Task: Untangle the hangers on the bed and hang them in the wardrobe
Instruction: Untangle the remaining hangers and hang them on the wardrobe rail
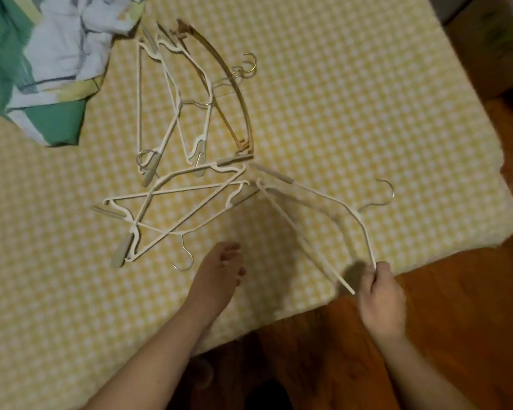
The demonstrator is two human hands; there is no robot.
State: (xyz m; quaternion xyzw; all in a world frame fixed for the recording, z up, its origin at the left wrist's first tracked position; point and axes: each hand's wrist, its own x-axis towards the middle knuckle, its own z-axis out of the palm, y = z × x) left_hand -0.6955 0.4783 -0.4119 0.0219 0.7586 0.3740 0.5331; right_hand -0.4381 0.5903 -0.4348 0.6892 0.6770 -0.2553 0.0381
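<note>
at the far left a crumpled green, white and yellow blanket (42,69) lies on the bed (338,84), which is covered in a yellow and white checked sheet. just right of it sits the tangle of hangers: a group of white hangers (172,113) lying crosswise over each other, with two brown wooden hangers (237,96) curving along their right side, metal hooks pointing toward the far edge. nearer the person, more white hangers (175,208) lie interlocked, one hook curling toward the left hand (222,270). that hand hovers low over the sheet with fingers loosely extended, its grip holding nothing. further right, a single white hanger (323,202) is lifted at an angle off the bed, one end still meeting the pile, its hook pointing right. the right hand (379,294) pinches its near corner, fingers curled round the thin bar, above the bed's edge and the wooden floor (456,306).
</note>
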